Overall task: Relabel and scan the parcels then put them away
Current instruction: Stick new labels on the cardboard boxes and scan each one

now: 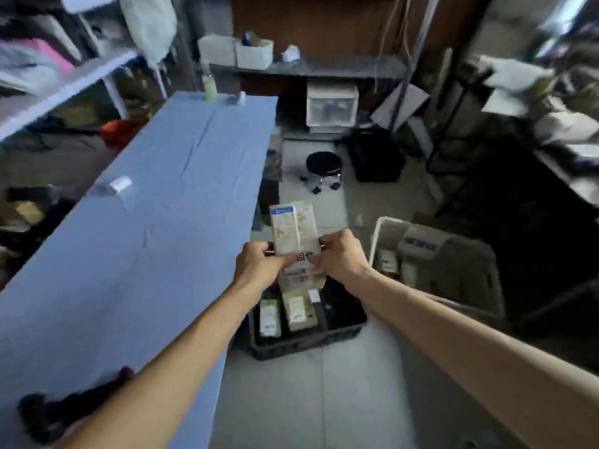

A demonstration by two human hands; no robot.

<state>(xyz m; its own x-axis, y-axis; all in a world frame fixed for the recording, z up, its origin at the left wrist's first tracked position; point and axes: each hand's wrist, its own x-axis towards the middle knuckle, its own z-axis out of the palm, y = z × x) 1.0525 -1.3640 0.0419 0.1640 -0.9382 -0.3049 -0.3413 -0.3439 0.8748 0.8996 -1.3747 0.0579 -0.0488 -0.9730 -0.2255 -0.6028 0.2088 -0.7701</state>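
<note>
Centrally, just below mid-frame, the left hand [259,265] and right hand [337,257] both pinch the lower end of a small labelled parcel [293,230], held upright above a dark crate [308,341] of similar parcels. Left of the hands stretches a blue table [146,222]; at right sits what seems, through blur, a white basket [376,241].

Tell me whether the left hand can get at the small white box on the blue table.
Likely yes once freed: the left hand grips the parcel, but nothing stands between it and the white box.
</note>
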